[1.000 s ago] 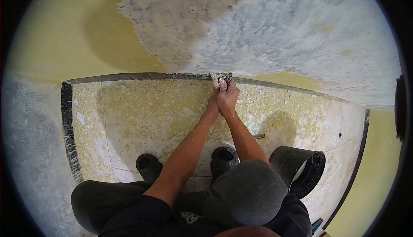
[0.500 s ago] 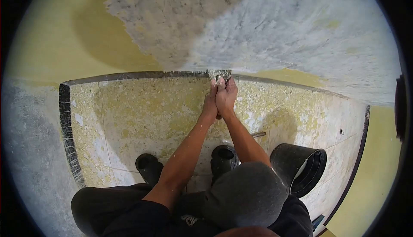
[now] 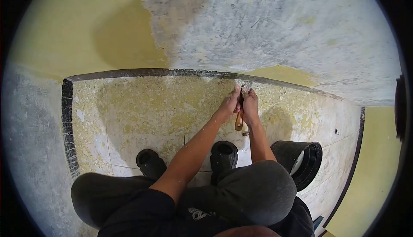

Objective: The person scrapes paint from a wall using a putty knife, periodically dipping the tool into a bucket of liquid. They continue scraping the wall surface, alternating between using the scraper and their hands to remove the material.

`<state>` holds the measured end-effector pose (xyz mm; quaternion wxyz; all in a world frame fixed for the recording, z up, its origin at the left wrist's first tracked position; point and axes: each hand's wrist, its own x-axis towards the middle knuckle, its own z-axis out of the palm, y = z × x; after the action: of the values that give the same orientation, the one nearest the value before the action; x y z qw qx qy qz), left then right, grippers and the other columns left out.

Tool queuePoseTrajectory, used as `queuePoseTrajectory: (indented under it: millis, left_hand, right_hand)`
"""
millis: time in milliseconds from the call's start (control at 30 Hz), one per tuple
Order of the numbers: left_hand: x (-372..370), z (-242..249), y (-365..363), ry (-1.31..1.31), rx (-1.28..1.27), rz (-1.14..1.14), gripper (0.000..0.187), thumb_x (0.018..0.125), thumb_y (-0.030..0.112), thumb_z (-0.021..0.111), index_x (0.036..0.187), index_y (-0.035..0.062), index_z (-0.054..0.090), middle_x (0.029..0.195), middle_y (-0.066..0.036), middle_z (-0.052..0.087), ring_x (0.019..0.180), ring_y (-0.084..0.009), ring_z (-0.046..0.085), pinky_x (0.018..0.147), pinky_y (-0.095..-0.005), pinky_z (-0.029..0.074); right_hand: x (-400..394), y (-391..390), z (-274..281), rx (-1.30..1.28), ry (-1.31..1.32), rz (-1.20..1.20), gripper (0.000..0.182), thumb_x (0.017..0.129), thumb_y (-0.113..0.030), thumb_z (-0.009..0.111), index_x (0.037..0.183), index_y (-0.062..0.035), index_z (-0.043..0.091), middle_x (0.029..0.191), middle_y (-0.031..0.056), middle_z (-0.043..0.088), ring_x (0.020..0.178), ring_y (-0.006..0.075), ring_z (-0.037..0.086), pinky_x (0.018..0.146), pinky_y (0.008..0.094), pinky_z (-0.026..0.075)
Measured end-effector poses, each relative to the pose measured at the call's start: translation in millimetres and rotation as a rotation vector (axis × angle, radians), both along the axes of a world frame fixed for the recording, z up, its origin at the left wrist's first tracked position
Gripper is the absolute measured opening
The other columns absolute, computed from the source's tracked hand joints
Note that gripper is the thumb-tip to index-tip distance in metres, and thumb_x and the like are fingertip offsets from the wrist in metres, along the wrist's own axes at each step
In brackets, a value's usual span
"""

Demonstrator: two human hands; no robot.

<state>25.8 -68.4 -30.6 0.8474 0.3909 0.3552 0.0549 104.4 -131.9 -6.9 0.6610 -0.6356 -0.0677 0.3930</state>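
My left hand (image 3: 229, 104) and my right hand (image 3: 250, 104) are close together just above the floor at the foot of the wall, both closed on a scraper. Its wooden handle (image 3: 238, 122) sticks out below my hands towards me. Most of the blade is hidden by my fingers, whose tips carry white dust. In front of them runs the dark baseboard strip (image 3: 206, 72), and above it rises the wall (image 3: 258, 35), scraped to grey-white with yellow paint on the left.
Yellow and white paint flakes cover the floor (image 3: 155, 103). A black bucket (image 3: 287, 154) lies tipped on its side by my right knee. Close to my right wrist is a small rod-like object (image 3: 245, 133). My black shoes (image 3: 224, 153) stand below my arms.
Both hands have shifted right and back towards me with the scraper, off the baseboard. Its wooden handle now shows more. The camera view has turned slightly.
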Motion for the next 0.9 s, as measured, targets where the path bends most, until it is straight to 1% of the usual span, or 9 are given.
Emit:
queuePoseTrajectory:
  millis: [100,133,233,333,467,567,700,767,900]
  left_hand:
    - [7.6,15.0,-3.6,-0.013,-0.285,0.600,0.060,0.089,0.061,0.036,0.099,0.0046,0.052,0.079,-0.007,0.060,0.053,-0.0152,0.053,0.054,-0.0311,0.044]
    - [15.3,-27.5,-1.7,0.049,-0.019,0.649,0.066,0.090,0.059,0.037,0.127,0.0047,0.039,0.119,-0.014,0.052,0.091,-0.0230,0.059,0.081,-0.0355,0.045]
    - [25.6,29.3,10.1,-0.042,0.066,1.202,0.076,0.090,0.058,0.037,0.143,0.0087,0.014,0.143,-0.014,0.026,0.130,-0.0237,0.031,0.104,-0.0377,0.027]
    - [8.2,65.5,51.4,-0.241,-0.135,1.115,0.076,0.092,0.052,0.038,0.145,0.0157,-0.002,0.151,-0.006,0.001,0.139,-0.0180,0.002,0.110,-0.0367,0.003]
    - [49.8,43.2,51.3,-0.200,-0.157,1.139,0.078,0.091,0.055,0.035,0.145,0.0158,-0.004,0.152,-0.005,-0.001,0.139,-0.0173,0.006,0.111,-0.0368,0.007]
    - [50.2,36.6,4.6,-0.700,-0.742,0.364,0.086,0.088,0.060,0.038,0.144,0.0136,-0.008,0.152,-0.010,0.000,0.139,-0.0175,0.006,0.110,-0.0374,0.010]
    - [57.1,59.2,-33.7,-0.022,0.098,0.401,0.086,0.084,0.030,0.062,0.144,0.0055,0.005,0.146,-0.018,0.022,0.133,-0.0257,0.029,0.106,-0.0339,0.023]
    - [69.3,45.6,-40.4,-0.095,-0.192,0.501,0.071,0.084,0.024,0.061,0.141,0.0053,0.023,0.137,-0.014,0.040,0.123,-0.0221,0.042,0.096,-0.0336,0.034]
    - [46.0,67.5,-43.7,-0.008,-0.408,0.355,0.051,0.084,0.024,0.062,0.128,0.0094,0.041,0.115,-0.005,0.057,0.101,-0.0155,0.057,0.078,-0.0306,0.039]
  right_hand:
    - [-7.0,-12.0,36.4,-0.010,0.220,0.132,0.009,0.090,-0.002,0.043,0.097,-0.0044,0.047,0.070,0.0087,0.057,0.049,0.0146,0.050,0.040,0.0276,0.041]
    - [-6.7,-17.8,37.1,-0.091,0.086,0.148,0.011,0.089,-0.001,0.043,0.099,-0.0043,0.046,0.071,0.0092,0.057,0.047,0.0149,0.050,0.039,0.0274,0.041]
    - [3.7,-30.9,62.9,-0.215,-0.147,0.256,0.018,0.089,-0.002,0.045,0.107,-0.0012,0.042,0.072,0.0106,0.058,0.045,0.0162,0.053,0.039,0.0279,0.044]
    - [6.1,-38.1,105.5,-0.483,-0.575,0.437,0.025,0.086,-0.003,0.047,0.110,0.0024,0.041,0.069,0.0108,0.061,0.049,0.0168,0.059,0.043,0.0303,0.046]
    - [14.3,-57.7,131.9,-0.609,-1.009,0.634,0.010,0.084,-0.007,0.052,0.090,0.0011,0.053,0.066,0.0127,0.060,0.053,0.0248,0.059,0.050,0.0376,0.044]
    - [37.3,-78.8,151.3,-0.755,-1.301,0.880,0.011,0.080,-0.009,0.054,0.085,0.0006,0.053,0.073,0.0249,0.060,0.069,0.0431,0.059,0.063,0.0499,0.045]
    - [55.7,-97.1,190.2,-1.059,-1.439,0.980,0.013,0.081,-0.012,0.054,0.086,-0.0001,0.053,0.068,0.0222,0.060,0.062,0.0395,0.058,0.058,0.0453,0.047]
    - [51.6,-77.9,216.7,-1.048,-0.739,0.755,0.015,0.089,-0.015,0.048,0.086,-0.0004,0.048,0.061,0.0110,0.056,0.042,0.0154,0.052,0.038,0.0317,0.042]
    - [64.5,-72.4,194.5,-0.860,-0.536,0.447,0.015,0.089,-0.015,0.045,0.087,-0.0005,0.047,0.063,0.0065,0.054,0.045,0.0138,0.049,0.039,0.0302,0.044]
